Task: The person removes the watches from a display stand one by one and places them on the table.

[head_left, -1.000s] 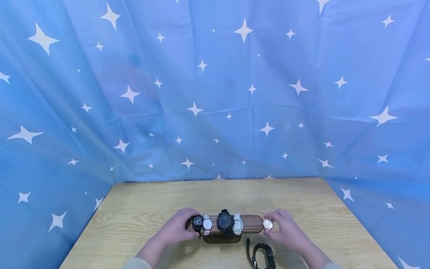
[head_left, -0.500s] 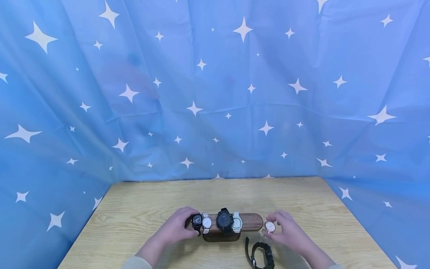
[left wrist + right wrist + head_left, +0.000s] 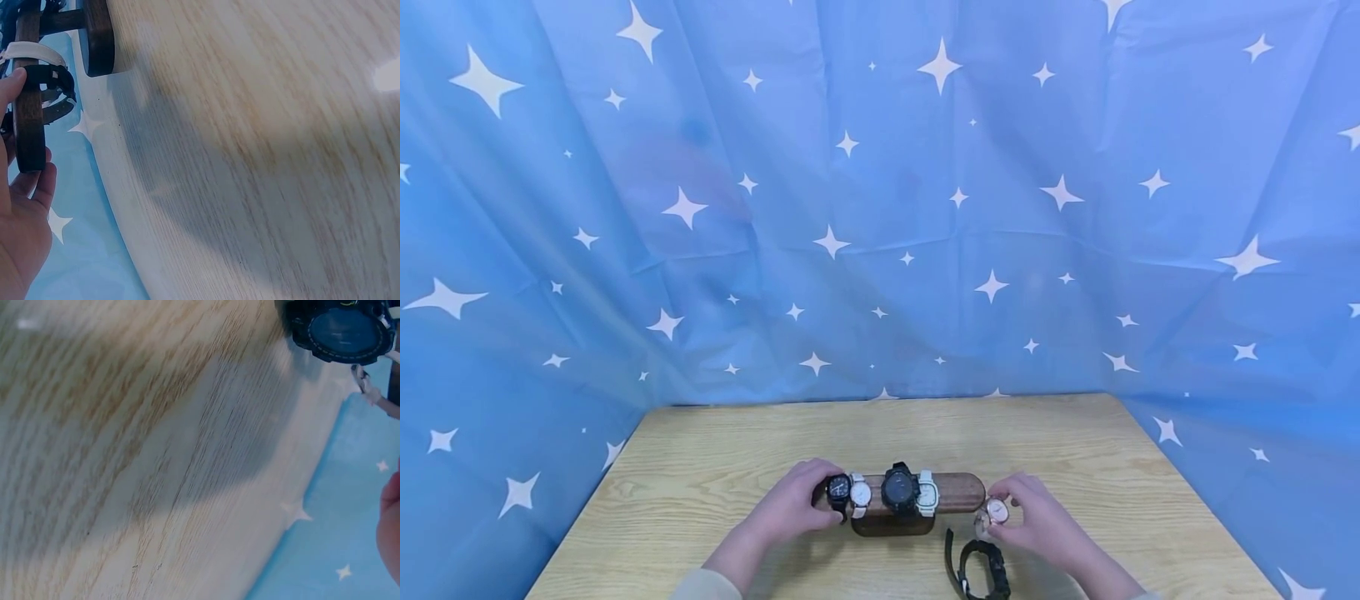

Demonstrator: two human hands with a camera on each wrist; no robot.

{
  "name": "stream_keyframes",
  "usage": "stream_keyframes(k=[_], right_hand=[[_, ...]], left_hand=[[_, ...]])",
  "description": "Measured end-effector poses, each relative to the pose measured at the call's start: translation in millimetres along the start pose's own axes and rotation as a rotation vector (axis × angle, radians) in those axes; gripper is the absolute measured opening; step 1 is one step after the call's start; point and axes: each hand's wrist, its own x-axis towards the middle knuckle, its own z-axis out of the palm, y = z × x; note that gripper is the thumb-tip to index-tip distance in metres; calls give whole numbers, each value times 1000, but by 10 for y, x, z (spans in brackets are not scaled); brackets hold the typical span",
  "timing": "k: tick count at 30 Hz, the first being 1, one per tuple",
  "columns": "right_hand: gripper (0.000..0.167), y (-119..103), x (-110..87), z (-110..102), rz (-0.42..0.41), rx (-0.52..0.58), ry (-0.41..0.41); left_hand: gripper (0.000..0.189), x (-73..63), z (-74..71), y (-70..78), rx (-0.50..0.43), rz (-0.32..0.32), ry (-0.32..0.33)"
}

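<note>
My left hand (image 3: 790,508) grips the left end of a dark wooden watch stand (image 3: 958,493). In the left wrist view, the thumb lies at a black strap on the stand's bar (image 3: 29,137) and the fingertips reach behind its end. Along the bar sit a black square watch (image 3: 838,488), a white-strapped round watch (image 3: 861,495), a large black watch (image 3: 898,490) and a white square watch (image 3: 927,493). Just off the bar's right end, my right hand (image 3: 1037,515) pinches a round watch with a pale dial (image 3: 997,510), tilted, its band hanging at the lower left.
Another black watch (image 3: 997,571) with its strap undone lies on the wooden table (image 3: 760,442), in front of the stand's right half and close below the right hand. A blue curtain with white stars (image 3: 850,200) rises behind the table and at both sides.
The pale-dialled watch in my right hand first shifts right, away from the bar's end, then comes back left and lower, tilting so its band shows. My left hand keeps its hold on the stand.
</note>
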Motion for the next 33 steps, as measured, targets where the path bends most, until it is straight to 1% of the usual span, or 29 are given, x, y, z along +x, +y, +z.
stream_keyframes(k=[4, 9, 15, 17, 24, 31, 33], right_hand=[[37, -29, 1, 10, -27, 38, -12], [37, -76, 6, 15, -93, 87, -42], [35, -130, 8, 71, -125, 112, -65], [34, -151, 7, 92, -125, 115, -83], [32, -225, 8, 109, -74, 131, -193], [29, -270, 41, 134, -37, 210, -309], [28, -288, 51, 146, -19, 217, -336]], left_hand=[[53, 1, -1, -1, 5, 2, -2], [53, 4, -5, -10, 7, -3, -9], [52, 3, -7, -1, -1, -12, -16], [52, 2, -8, 4, 1, -11, -14], [52, 2, -11, 22, 0, -8, -16], [51, 3, -21, 42, 2, -9, -18], [51, 0, -25, 49, 1, -7, -17]])
